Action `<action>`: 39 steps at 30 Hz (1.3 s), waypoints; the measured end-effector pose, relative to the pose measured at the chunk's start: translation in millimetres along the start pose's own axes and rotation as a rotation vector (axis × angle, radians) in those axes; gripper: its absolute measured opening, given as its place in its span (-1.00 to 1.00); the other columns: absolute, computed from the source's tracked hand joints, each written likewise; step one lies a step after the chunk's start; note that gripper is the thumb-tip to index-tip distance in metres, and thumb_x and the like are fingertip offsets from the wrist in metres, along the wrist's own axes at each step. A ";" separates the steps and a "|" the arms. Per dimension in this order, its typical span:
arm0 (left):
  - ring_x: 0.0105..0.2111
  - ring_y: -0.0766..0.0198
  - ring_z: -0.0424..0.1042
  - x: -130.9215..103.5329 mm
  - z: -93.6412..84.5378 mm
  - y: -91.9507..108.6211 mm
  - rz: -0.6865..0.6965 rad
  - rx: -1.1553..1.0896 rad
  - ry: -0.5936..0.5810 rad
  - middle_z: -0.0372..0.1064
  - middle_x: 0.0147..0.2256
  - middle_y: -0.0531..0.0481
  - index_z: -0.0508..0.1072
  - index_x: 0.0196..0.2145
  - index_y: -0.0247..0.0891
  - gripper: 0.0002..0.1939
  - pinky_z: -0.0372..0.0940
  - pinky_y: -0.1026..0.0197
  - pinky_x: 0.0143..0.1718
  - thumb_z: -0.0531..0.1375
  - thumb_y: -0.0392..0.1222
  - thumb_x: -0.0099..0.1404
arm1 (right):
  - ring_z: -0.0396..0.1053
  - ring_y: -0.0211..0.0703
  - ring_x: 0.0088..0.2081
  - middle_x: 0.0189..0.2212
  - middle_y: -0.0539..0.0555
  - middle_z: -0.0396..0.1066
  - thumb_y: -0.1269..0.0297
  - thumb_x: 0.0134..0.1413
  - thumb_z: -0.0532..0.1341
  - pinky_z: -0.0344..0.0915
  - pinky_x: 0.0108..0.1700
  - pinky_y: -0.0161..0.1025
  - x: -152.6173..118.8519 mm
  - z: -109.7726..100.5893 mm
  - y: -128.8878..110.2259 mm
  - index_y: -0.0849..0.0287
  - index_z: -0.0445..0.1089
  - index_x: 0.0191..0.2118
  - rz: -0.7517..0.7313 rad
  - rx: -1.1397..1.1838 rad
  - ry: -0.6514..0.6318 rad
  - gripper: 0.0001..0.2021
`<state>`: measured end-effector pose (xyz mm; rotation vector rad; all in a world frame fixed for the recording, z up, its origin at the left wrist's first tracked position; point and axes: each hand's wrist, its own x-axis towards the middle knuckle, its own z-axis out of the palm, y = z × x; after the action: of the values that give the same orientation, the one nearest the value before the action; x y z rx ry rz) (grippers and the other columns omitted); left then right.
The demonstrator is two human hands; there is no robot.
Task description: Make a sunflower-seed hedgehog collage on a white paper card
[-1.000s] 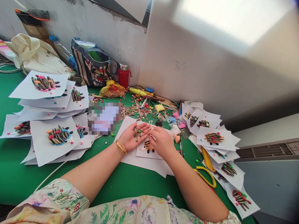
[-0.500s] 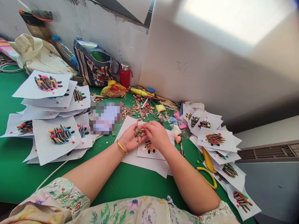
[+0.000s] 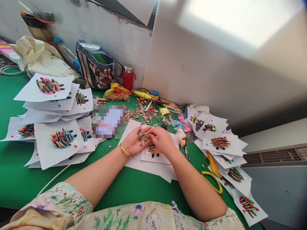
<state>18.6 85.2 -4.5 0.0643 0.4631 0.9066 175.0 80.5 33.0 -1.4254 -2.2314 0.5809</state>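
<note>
Palm up and cupped, my left hand (image 3: 136, 142) holds several striped sunflower seeds (image 3: 141, 137), with a small green ball among them near the fingers. My right hand (image 3: 163, 140) is closed in a pinch right at the left fingers; what sits between its fingertips is too small to make out. Partly covered by the hands lies a white card (image 3: 159, 158) bearing a hedgehog shape of seeds (image 3: 152, 150) on orange clay with black feet. Larger white sheets (image 3: 136, 164) lie beneath the card on the green table.
Stacks of finished-looking hedgehog cards (image 3: 57, 156) stand left, and more cards (image 3: 220, 156) overlap at right. Loose seeds and coloured balls (image 3: 141, 111) are scattered behind my hands. Clay lumps (image 3: 187, 128), yellow scissors (image 3: 213, 182), a red flask (image 3: 128, 78) and a striped bag (image 3: 96, 68) surround the work area.
My right fingers have shifted slightly at the left hand's fingertips, and the green ball shows a little differently there. Otherwise the hands and card stay in place.
</note>
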 end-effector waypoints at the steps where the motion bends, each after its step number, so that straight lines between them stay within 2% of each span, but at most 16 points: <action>1: -0.36 0.20 0.54 -0.2 -0.3 0.1 0.001 0.009 0.001 0.52 -0.26 -0.21 0.40 0.02 -0.42 -0.61 0.45 0.09 -0.15 -0.05 -0.13 0.45 | 0.36 -0.17 -0.18 -0.25 0.04 0.47 0.48 0.16 0.11 0.26 -0.13 -0.24 -2.6 -2.2 0.6 0.11 0.50 -0.21 0.012 0.055 0.005 -0.77; 6: -0.03 0.08 0.50 -2.1 3.0 0.3 -0.003 0.014 0.058 0.45 -0.01 -0.32 0.39 0.04 -0.40 -0.61 0.42 0.07 -0.02 -0.04 -0.11 0.45 | 0.37 -0.22 -0.33 -0.28 -0.01 0.49 0.39 0.15 0.12 0.25 -0.28 -0.28 -25.4 -8.9 16.3 0.09 0.47 -0.17 0.117 0.181 0.031 -0.79; 10: 0.08 0.04 0.42 -3.1 6.1 -0.1 0.011 0.021 0.085 0.38 0.08 -0.36 0.40 0.03 -0.40 -0.61 0.38 0.06 0.04 -0.04 -0.10 0.46 | 0.38 -0.18 -0.30 -0.30 0.01 0.51 0.36 0.11 0.15 0.27 -0.23 -0.24 -47.8 -9.1 33.1 0.12 0.48 -0.25 0.180 0.160 0.017 -0.84; 17: 0.11 0.02 0.39 -3.5 7.7 0.2 0.004 0.042 0.092 0.38 0.08 -0.38 0.40 0.02 -0.44 -0.59 0.39 0.05 0.04 -0.06 -0.10 0.46 | 0.38 -0.16 -0.26 -0.32 0.03 0.48 0.42 0.12 0.16 0.27 -0.21 -0.23 -66.1 -5.4 33.7 0.13 0.48 -0.28 0.129 0.055 -0.003 -0.86; 27: 0.10 0.04 0.40 -3.3 6.4 -0.1 -0.009 0.045 0.086 0.39 0.07 -0.36 0.40 0.04 -0.40 -0.59 0.39 0.05 0.03 -0.05 -0.09 0.45 | 0.38 -0.14 -0.21 -0.31 0.05 0.48 0.45 0.17 0.18 0.27 -0.14 -0.24 -60.7 7.6 32.1 0.13 0.48 -0.25 -0.016 -0.072 -0.004 -0.86; 39: 0.11 0.04 0.39 -3.6 6.2 -1.3 -0.016 0.058 0.075 0.38 0.08 -0.37 0.40 0.05 -0.42 -0.58 0.38 0.06 0.05 -0.05 -0.09 0.45 | 0.35 -0.13 -0.28 -0.38 0.08 0.44 0.44 0.17 0.18 0.21 -0.24 -0.27 -55.9 9.8 27.5 0.16 0.52 -0.27 -0.117 -0.347 -0.060 -0.84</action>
<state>20.2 82.4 2.1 0.0793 0.5586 0.8818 211.0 38.7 2.4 -1.4365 -2.5365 0.2053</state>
